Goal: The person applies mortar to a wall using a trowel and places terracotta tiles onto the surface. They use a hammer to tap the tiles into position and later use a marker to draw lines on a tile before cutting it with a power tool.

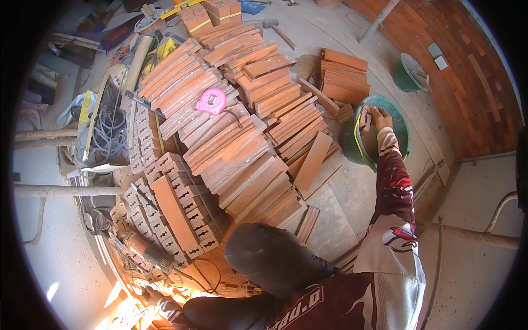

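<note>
My right hand reaches into the mouth of a green bucket on the right. Its fingers are closed on a small reddish-brown brick piece with a notched edge. Low on the left, my left hand is in harsh sunlight, beside a power tool with an orange-brown body. Glare hides its fingers, so I cannot tell what it holds. Between my arms, long rows of terracotta brick strips stand on edge. A pink tape measure lies on them.
Notched bricks are stacked at left, with a loose flat strip and a pen on top. Cables tangle beyond. A mallet lies at the back. A second green bucket stands near the brick-clad wall.
</note>
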The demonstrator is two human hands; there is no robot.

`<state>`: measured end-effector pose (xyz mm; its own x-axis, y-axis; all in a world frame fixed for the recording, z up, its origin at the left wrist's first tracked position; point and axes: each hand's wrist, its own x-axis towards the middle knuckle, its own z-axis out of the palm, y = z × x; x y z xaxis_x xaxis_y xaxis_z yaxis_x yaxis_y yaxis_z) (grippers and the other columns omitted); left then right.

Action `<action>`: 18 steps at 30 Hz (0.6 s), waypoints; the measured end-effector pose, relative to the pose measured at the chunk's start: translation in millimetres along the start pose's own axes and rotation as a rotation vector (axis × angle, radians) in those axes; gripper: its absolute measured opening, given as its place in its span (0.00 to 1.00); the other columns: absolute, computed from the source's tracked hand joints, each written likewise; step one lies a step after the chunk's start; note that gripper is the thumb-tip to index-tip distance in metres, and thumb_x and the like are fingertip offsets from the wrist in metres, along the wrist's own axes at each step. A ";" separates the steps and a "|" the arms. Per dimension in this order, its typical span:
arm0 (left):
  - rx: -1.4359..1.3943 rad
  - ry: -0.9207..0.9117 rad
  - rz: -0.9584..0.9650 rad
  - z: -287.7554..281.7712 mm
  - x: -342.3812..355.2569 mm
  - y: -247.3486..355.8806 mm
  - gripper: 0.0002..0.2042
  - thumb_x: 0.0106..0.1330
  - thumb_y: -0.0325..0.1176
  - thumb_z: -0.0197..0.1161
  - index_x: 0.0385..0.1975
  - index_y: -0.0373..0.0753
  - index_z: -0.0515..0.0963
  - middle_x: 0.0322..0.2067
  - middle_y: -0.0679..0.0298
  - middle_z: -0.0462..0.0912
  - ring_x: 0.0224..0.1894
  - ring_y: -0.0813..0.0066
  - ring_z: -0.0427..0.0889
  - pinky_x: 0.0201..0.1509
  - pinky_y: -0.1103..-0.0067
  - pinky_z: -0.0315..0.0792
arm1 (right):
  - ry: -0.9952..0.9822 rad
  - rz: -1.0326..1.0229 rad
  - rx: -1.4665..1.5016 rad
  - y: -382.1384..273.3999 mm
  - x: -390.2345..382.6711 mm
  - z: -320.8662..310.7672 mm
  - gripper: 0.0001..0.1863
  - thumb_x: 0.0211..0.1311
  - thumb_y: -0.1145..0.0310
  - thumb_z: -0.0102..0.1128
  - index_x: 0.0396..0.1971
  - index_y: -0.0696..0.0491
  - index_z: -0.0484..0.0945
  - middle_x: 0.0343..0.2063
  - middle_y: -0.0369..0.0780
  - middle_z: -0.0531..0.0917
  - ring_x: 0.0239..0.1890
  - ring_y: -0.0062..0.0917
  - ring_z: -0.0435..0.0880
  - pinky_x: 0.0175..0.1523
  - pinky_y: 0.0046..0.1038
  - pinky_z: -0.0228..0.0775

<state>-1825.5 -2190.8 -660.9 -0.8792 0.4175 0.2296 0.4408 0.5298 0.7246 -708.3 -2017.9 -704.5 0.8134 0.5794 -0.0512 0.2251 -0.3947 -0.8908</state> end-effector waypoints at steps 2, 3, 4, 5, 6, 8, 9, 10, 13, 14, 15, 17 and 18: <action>-0.009 0.002 -0.036 -0.1 -5.1 3.2 0.18 0.64 0.36 0.64 0.50 0.31 0.78 0.44 0.55 0.84 0.42 0.67 0.83 0.43 0.75 0.77 | -0.022 0.010 0.084 5.0 9.1 1.7 0.33 0.61 0.50 0.63 0.53 0.66 0.75 0.46 0.50 0.83 0.47 0.31 0.82 0.54 0.28 0.72; -0.012 0.000 -0.055 2.9 -6.8 5.3 0.18 0.64 0.36 0.64 0.50 0.31 0.78 0.45 0.55 0.84 0.42 0.67 0.83 0.43 0.75 0.76 | -0.046 0.016 0.111 6.1 14.1 -3.5 0.32 0.62 0.52 0.63 0.53 0.66 0.75 0.45 0.50 0.83 0.46 0.31 0.83 0.52 0.28 0.73; -0.011 0.008 -0.065 0.1 -7.1 4.1 0.18 0.64 0.36 0.64 0.50 0.31 0.78 0.45 0.55 0.83 0.42 0.67 0.83 0.43 0.76 0.76 | -0.080 0.026 0.142 2.4 14.6 -2.6 0.30 0.63 0.53 0.62 0.53 0.66 0.75 0.45 0.49 0.83 0.45 0.30 0.83 0.51 0.28 0.73; -0.018 0.014 -0.081 -3.9 -7.5 3.5 0.18 0.64 0.35 0.63 0.50 0.31 0.78 0.45 0.55 0.83 0.42 0.67 0.83 0.43 0.76 0.76 | -0.058 0.066 0.221 0.9 11.8 -1.6 0.29 0.63 0.55 0.62 0.53 0.66 0.75 0.44 0.49 0.83 0.45 0.30 0.83 0.50 0.27 0.73; -0.013 0.011 -0.063 -7.4 -3.0 -4.1 0.18 0.65 0.34 0.63 0.50 0.31 0.78 0.45 0.55 0.83 0.42 0.67 0.82 0.42 0.76 0.76 | -0.034 0.107 0.298 0.8 6.9 -0.8 0.28 0.64 0.57 0.61 0.53 0.66 0.75 0.43 0.48 0.83 0.45 0.30 0.83 0.49 0.27 0.74; -0.007 0.004 -0.033 -13.8 3.7 -15.7 0.17 0.65 0.33 0.61 0.51 0.30 0.77 0.45 0.54 0.83 0.42 0.67 0.82 0.42 0.76 0.75 | -0.008 0.149 0.425 -2.3 10.6 0.5 0.26 0.64 0.60 0.61 0.52 0.67 0.75 0.42 0.47 0.83 0.44 0.30 0.82 0.48 0.26 0.74; -0.023 0.010 -0.030 -12.5 4.2 -19.6 0.17 0.65 0.32 0.61 0.51 0.30 0.77 0.44 0.54 0.83 0.43 0.67 0.82 0.43 0.76 0.75 | -0.004 0.157 0.473 0.2 13.3 2.2 0.25 0.64 0.61 0.61 0.52 0.67 0.75 0.41 0.47 0.83 0.44 0.29 0.82 0.47 0.26 0.74; -0.036 0.012 -0.025 -7.4 2.1 -17.5 0.16 0.66 0.32 0.61 0.51 0.30 0.77 0.44 0.54 0.83 0.43 0.67 0.82 0.44 0.75 0.75 | 0.003 0.168 0.520 2.5 12.6 2.6 0.25 0.63 0.62 0.62 0.52 0.67 0.76 0.41 0.47 0.83 0.43 0.29 0.82 0.47 0.25 0.74; -0.041 -0.025 -0.037 5.1 -2.6 -6.7 0.16 0.66 0.31 0.61 0.51 0.30 0.77 0.43 0.54 0.83 0.44 0.68 0.81 0.45 0.75 0.74 | 0.080 0.082 0.496 -5.7 16.5 1.4 0.24 0.63 0.66 0.61 0.53 0.67 0.75 0.44 0.49 0.83 0.45 0.29 0.82 0.49 0.26 0.74; -0.035 -0.041 -0.046 2.9 -1.4 -6.5 0.16 0.66 0.31 0.61 0.51 0.30 0.77 0.43 0.54 0.83 0.44 0.68 0.81 0.45 0.75 0.74 | 0.078 0.037 0.394 -7.0 20.2 2.8 0.23 0.63 0.69 0.60 0.53 0.68 0.74 0.44 0.49 0.82 0.44 0.31 0.83 0.48 0.26 0.75; -0.073 -0.036 -0.044 1.7 0.7 -9.4 0.16 0.66 0.32 0.60 0.51 0.31 0.77 0.43 0.55 0.83 0.43 0.69 0.81 0.43 0.75 0.74 | 0.076 -0.007 0.291 -9.0 24.4 3.7 0.22 0.62 0.71 0.59 0.53 0.69 0.72 0.44 0.49 0.82 0.43 0.32 0.83 0.48 0.27 0.76; -0.026 -0.048 -0.063 -6.8 4.4 -15.7 0.17 0.66 0.33 0.61 0.51 0.31 0.77 0.43 0.55 0.83 0.42 0.69 0.81 0.41 0.75 0.74 | 0.034 -0.016 0.237 -19.2 20.3 11.8 0.22 0.62 0.74 0.58 0.54 0.70 0.71 0.44 0.49 0.82 0.43 0.34 0.84 0.48 0.28 0.77; -0.002 -0.054 -0.073 -10.3 5.9 -18.9 0.17 0.66 0.34 0.61 0.51 0.32 0.77 0.43 0.56 0.83 0.42 0.69 0.81 0.40 0.75 0.74 | -0.001 0.021 0.281 -23.3 16.2 14.3 0.23 0.61 0.74 0.59 0.54 0.69 0.71 0.45 0.50 0.82 0.44 0.35 0.84 0.49 0.28 0.76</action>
<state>-1840.9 -2205.9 -666.5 -0.8980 0.4169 0.1405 0.3752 0.5590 0.7394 -708.0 -1989.2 -691.0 0.8160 0.5737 -0.0710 0.0508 -0.1934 -0.9798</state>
